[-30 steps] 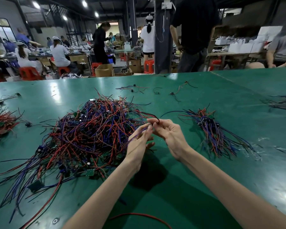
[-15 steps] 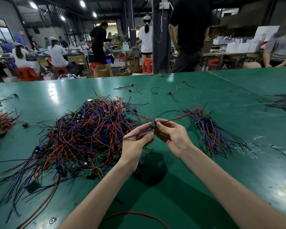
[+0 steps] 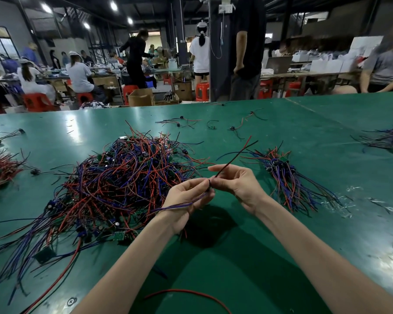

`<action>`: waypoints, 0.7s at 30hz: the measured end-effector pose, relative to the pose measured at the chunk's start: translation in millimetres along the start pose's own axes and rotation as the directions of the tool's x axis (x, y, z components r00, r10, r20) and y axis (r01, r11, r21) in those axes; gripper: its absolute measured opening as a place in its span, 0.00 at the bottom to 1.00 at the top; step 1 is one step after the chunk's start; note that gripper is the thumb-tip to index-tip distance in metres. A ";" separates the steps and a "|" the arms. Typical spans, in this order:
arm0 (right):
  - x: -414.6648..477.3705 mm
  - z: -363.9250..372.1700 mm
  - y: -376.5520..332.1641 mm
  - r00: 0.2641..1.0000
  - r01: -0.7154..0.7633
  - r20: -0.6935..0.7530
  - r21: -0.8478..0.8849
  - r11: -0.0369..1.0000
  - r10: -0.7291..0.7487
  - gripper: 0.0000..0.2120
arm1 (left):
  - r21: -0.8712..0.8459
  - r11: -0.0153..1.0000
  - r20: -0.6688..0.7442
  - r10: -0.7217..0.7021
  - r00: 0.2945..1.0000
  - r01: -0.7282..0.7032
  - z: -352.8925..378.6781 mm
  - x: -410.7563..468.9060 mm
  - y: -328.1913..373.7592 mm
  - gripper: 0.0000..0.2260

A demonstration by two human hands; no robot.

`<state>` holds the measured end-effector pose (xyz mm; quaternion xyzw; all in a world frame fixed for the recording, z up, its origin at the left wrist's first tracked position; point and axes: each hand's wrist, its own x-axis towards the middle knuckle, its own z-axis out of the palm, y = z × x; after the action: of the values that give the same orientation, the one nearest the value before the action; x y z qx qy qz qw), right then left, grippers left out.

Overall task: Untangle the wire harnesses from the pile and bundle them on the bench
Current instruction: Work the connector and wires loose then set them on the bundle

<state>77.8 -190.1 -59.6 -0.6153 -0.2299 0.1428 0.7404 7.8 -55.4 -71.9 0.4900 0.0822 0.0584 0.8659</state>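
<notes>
Wire harness (image 3: 209, 185), a single one, is held up between both hands just above the green bench (image 3: 236, 264), its small dark connector sitting right where the fingertips meet. The left hand (image 3: 186, 200) pinches the connector end between thumb and curled fingers, and the purple wires (image 3: 179, 206) run back from that grip across the palm and past the wrist toward the heap. Whether their far ends lie free of the heap cannot be told. The right hand (image 3: 238, 186) pinches the same harness from the other side, forefinger stretched out on top, and the red and black leads (image 3: 230, 163) rise from its fingertips up and away to the right, clear of the surface.

Just left of the left hand spreads the big tangled pile (image 3: 123, 182) of red, blue, purple and black wires, with a small green circuit board (image 3: 119, 236) at its near edge. Right of the right hand, near but apart, lies a smaller bundle (image 3: 286, 180), its wires fanned toward the near right, with clear plastic scraps (image 3: 349, 200) farther right again. Beyond the hands a few stray harnesses (image 3: 179, 122) lie scattered. Under the forearms, close to the person, a loose red wire (image 3: 191, 291) curves across the bench. Far to the left sits a reddish heap (image 3: 0, 168), and far to the right another dark heap (image 3: 390, 139)
</notes>
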 end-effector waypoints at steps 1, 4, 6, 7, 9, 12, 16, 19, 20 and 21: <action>0.3 -0.9 -0.1 0.999 -0.048 0.004 0.048 0.998 0.048 0.11 | 0.002 1.000 0.001 0.006 1.000 -0.006 -0.8 -0.3 0.3 0.07; 2.3 -3.0 0.6 0.979 -0.205 0.020 0.170 0.964 0.204 0.09 | 0.022 0.999 -0.002 0.024 1.000 -0.024 -0.8 -1.1 -0.1 0.06; 3.3 -4.3 0.5 0.954 -0.298 0.029 0.203 0.933 0.299 0.11 | 0.060 0.997 -0.012 0.052 0.999 -0.052 -0.9 -0.9 -2.3 0.05; 3.9 -5.1 0.3 0.937 -0.346 0.043 0.227 0.910 0.346 0.11 | 0.080 0.995 -0.015 0.068 0.998 -0.066 -0.6 -1.1 -3.3 0.05; 4.7 -6.1 -0.4 0.903 -0.429 0.084 0.247 0.869 0.422 0.08 | 0.117 0.989 -0.006 0.091 0.996 -0.089 -0.1 -1.6 -5.1 0.06; 6.3 -5.4 -0.6 0.881 -0.471 0.072 0.230 0.852 0.468 0.02 | 0.136 0.987 0.017 0.085 0.996 -0.087 0.7 -3.4 -6.4 0.07; 11.0 -8.7 -1.2 0.906 -0.365 -0.132 0.238 0.900 0.402 0.03 | 0.141 0.988 0.043 0.060 0.997 -0.066 6.0 -6.2 -8.4 0.07; 16.3 -18.2 -2.8 0.901 -0.286 -0.256 0.260 0.922 0.351 0.05 | 0.160 0.987 0.104 0.002 0.995 -0.019 10.4 -9.1 -9.0 0.08; 18.4 -22.1 -3.4 0.898 -0.261 -0.290 0.256 0.931 0.332 0.06 | 0.171 0.985 0.131 -0.022 0.991 -0.001 10.7 -9.7 -8.9 0.08; 20.4 -26.6 -4.0 0.893 -0.237 -0.321 0.258 0.937 0.315 0.06 | 0.187 0.982 0.155 -0.043 0.987 0.013 10.6 -10.5 -8.6 0.09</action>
<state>108.7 -203.3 -55.9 -0.5748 0.0154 0.1563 0.8031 -0.2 -70.6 -73.0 0.5703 0.0251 -0.0011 0.8211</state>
